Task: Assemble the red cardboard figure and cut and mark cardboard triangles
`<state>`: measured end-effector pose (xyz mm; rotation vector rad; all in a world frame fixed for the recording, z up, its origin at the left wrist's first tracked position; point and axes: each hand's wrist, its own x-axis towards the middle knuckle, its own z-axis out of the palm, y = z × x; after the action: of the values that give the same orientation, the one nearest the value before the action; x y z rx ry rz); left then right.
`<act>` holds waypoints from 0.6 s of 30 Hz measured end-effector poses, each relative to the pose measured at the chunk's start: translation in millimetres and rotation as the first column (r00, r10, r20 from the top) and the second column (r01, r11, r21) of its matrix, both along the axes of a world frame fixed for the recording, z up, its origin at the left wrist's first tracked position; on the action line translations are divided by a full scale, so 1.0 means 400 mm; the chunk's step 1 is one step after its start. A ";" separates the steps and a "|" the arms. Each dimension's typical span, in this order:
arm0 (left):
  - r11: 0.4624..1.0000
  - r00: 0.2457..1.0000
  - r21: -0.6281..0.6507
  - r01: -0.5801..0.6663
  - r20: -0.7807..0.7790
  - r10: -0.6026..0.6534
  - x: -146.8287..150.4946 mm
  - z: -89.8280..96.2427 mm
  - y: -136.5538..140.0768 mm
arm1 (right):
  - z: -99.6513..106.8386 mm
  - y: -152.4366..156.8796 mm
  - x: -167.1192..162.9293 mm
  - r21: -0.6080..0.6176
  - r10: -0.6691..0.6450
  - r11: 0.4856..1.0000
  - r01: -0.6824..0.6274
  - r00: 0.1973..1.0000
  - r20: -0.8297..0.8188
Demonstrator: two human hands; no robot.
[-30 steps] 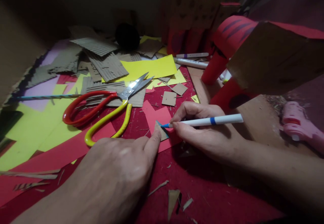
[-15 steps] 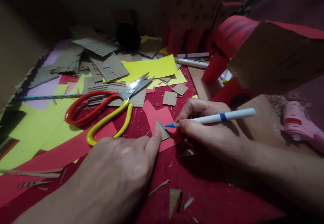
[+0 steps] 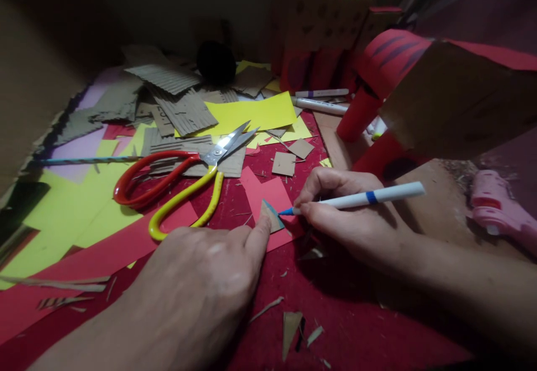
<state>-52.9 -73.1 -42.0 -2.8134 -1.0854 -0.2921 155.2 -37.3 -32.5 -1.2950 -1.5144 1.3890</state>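
A small cardboard triangle (image 3: 273, 221) with blue ink along its right edge lies on a piece of red paper (image 3: 276, 192). The index fingertip of my left hand (image 3: 213, 270) presses the triangle down; the other fingers are curled and partly hidden. In a closed pinch, my right hand (image 3: 344, 206) grips a white marker (image 3: 390, 192) with a blue band. Its blue tip meets or nearly meets the triangle's right edge. Scissors (image 3: 216, 155) with one red and one yellow handle lie with blades apart, just beyond my left hand.
Corrugated cardboard scraps (image 3: 184, 111) and yellow paper (image 3: 251, 112) cover the back left. Two cardboard squares (image 3: 283, 164) lie behind the red paper. A red paper and cardboard model (image 3: 457, 97) stands at right, near a pink glue gun (image 3: 497, 203). A cardboard sliver (image 3: 290, 332) lies in front.
The marker tip has shifted slightly down and right along the triangle's edge. My left finger still pins the triangle. The whole view has drifted a little.
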 end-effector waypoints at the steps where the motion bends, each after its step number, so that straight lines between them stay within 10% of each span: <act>1: 1.000 1.000 0.008 0.001 0.003 -0.001 0.001 0.000 0.000 | 0.000 0.000 0.000 0.004 0.002 1.000 -0.002 1.000 0.002; 18: 0.999 1.000 0.043 -0.007 0.019 0.006 -0.001 -0.011 -0.001 | 0.004 0.001 -0.001 -0.012 0.046 0.999 -0.045 0.998 0.048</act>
<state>-53.4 -73.4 -46.2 -2.7743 -1.0781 -0.3380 154.9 -36.9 -30.8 -1.3173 -1.5793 1.4056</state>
